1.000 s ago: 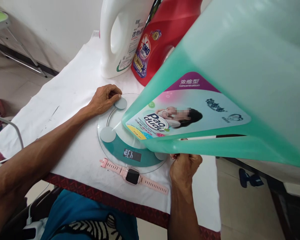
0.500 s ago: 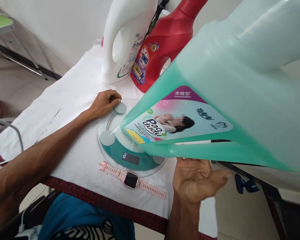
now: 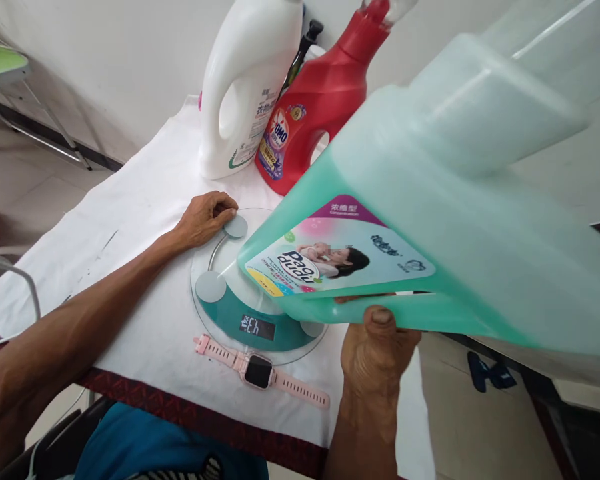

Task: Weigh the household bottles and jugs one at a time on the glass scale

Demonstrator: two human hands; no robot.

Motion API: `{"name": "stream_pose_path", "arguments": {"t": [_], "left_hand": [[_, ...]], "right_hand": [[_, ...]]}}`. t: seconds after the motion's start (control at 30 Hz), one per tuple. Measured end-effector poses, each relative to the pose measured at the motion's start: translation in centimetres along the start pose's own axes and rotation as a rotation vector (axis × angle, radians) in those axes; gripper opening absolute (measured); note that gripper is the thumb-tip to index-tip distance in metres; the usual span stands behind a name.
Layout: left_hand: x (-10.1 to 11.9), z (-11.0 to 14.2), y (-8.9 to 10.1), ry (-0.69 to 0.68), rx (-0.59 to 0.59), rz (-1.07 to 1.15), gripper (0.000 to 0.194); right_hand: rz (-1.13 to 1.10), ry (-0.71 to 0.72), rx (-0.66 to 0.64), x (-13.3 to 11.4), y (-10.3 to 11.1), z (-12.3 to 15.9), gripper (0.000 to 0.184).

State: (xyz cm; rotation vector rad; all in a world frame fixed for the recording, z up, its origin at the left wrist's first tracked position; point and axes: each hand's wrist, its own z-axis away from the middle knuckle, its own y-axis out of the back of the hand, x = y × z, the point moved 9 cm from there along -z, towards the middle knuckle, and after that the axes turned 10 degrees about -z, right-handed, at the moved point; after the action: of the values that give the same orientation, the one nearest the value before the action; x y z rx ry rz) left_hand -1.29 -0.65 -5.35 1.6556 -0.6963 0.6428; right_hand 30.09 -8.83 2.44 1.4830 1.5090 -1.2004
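Note:
A large translucent green laundry detergent bottle (image 3: 300,233) has its base over the round glass weighing scale (image 3: 275,337). My right hand (image 3: 375,353) is closed round the bottle's handle, thumb across the front and the other fingers mostly hidden behind. At the far left rim of the scale, my left hand (image 3: 207,219) has curled fingers, with thumb and forefinger on the rim by a round metal pad (image 3: 235,227). Lit characters show on the scale's display (image 3: 257,327). A pink smartwatch (image 3: 258,371) lies along the scale's near edge.
A white detergent bottle (image 3: 213,147) and a red OMO bottle (image 3: 325,107) stand behind the scale. A dark pump bottle (image 3: 305,47) is partly hidden behind them. White cloth (image 3: 130,267) covers the table. Dark slippers (image 3: 490,371) lie on the floor at right.
My right hand has gone from open under the bottle's handle to closed around it, thumb over the front. The display characters look brighter and larger. My left hand stays at the rim.

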Motion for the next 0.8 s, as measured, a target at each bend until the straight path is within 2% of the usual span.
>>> {"name": "stream_pose_path", "arguments": {"t": [0.07, 0.13, 0.3, 0.53, 0.7, 0.8], "left_hand": [[0.0, 0.0, 0.0, -0.002, 0.0, 0.013, 0.019], [0.0, 0.0, 0.1, 0.002, 0.001, 0.027, 0.018], [-0.1, 0.0, 0.0, 0.008, -0.002, 0.043, 0.02], [-0.3, 0.1, -0.1, -0.01, -0.002, 0.079, 0.021], [-0.3, 0.2, -0.3, -0.02, -0.002, 0.096, 0.018], [-0.5, 0.2, -0.4, -0.023, 0.0, 0.105, 0.017]], "right_hand": [[-0.092, 0.023, -0.032, -0.8, -1.1, -0.6, 0.038], [-0.168, -0.011, -0.069, -1.4, -2.1, -1.1, 0.036], [-0.196, -0.051, -0.142, -2.4, -3.4, -1.6, 0.053], [-0.155, -0.012, 0.046, -3.3, -2.5, -2.2, 0.052], [-0.106, 0.075, -0.055, -5.4, -2.0, -3.3, 0.062], [-0.083, 0.082, -0.047, -6.2, -2.2, -3.8, 0.069]]}}
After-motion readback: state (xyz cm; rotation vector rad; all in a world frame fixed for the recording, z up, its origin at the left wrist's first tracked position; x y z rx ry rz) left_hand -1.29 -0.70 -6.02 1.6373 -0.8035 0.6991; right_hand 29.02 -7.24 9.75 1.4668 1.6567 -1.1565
